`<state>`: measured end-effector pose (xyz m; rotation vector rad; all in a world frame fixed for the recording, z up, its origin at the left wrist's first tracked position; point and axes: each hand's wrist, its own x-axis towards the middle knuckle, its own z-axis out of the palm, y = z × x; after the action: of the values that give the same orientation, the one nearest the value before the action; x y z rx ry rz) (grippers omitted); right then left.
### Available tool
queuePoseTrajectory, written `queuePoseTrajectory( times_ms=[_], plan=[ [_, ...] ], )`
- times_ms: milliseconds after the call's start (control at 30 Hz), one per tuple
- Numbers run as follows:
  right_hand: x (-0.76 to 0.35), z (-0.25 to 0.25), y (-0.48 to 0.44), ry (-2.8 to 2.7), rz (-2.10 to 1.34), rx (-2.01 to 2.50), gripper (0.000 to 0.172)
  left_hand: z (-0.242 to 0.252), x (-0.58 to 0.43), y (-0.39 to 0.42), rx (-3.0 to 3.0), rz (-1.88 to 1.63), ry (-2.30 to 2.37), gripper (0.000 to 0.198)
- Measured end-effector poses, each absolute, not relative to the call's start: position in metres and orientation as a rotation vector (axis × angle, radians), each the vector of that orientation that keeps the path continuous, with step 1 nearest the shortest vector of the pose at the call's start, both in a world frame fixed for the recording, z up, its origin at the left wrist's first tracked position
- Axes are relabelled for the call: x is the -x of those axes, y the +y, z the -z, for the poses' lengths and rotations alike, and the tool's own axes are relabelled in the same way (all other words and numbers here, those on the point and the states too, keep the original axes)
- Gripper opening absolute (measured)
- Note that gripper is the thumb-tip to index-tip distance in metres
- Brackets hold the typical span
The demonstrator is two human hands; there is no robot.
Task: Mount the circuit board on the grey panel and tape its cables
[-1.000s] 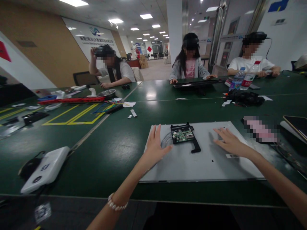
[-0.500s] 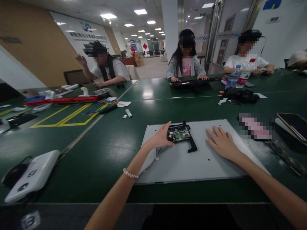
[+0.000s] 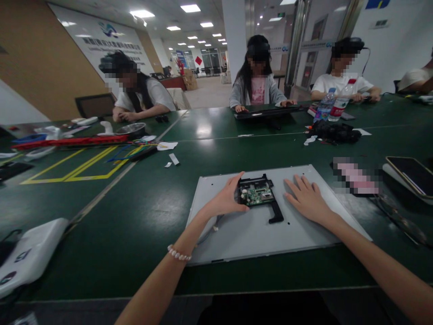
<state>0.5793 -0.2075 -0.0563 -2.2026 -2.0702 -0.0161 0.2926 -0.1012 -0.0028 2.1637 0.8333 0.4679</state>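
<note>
A flat light-grey panel (image 3: 237, 243) with small dark holes lies on the green table in front of me. On it sits a green circuit board (image 3: 257, 195) in a black plastic bracket (image 3: 278, 213), whose hooked arm points toward me. My left hand (image 3: 225, 196), a beaded bracelet at its wrist, grips the bracket's left side between thumb and fingers. A thin grey cable (image 3: 215, 225) runs out beneath that hand, partly hidden. Flat on the panel, right of the bracket, rests my right hand (image 3: 309, 198), fingers spread and holding nothing.
To the right lie a phone (image 3: 411, 174), a pink item (image 3: 358, 178) and glasses (image 3: 401, 219). A white device (image 3: 34, 257) stands at the left edge. Two bottles (image 3: 340, 104) and a black bundle (image 3: 334, 132) are farther back. Several people sit across the table.
The board and bracket have slid a little right and toward me across the panel with my left hand. My right hand stays on the panel. The view has shifted slightly.
</note>
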Motion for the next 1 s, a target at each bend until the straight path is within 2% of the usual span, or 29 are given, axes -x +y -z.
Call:
queuePoseTrajectory(
  times_ms=[367, 533, 867, 1000],
  plan=[
    [-0.583, 0.058, -0.208, -2.066, -0.014, 2.178, 0.06, 0.005, -0.296, -0.112, -2.204, -0.472, 0.775, 0.11],
    [-0.594, 0.054, -0.203, -1.984, -0.194, 2.122, 0.06, 0.007, -0.298, -0.115, -2.218, -0.465, 0.794, 0.108],
    [-0.584, 0.019, -0.187, -2.312, -0.527, 1.447, 0.097, 0.009, -0.299, -0.115, -2.252, -0.458, 0.775, 0.11],
    [-0.578, 0.026, -0.178, -2.264, -0.581, 1.362, 0.096, 0.009, -0.296, -0.114, -2.258, -0.442, 0.728, 0.111]
  ],
)
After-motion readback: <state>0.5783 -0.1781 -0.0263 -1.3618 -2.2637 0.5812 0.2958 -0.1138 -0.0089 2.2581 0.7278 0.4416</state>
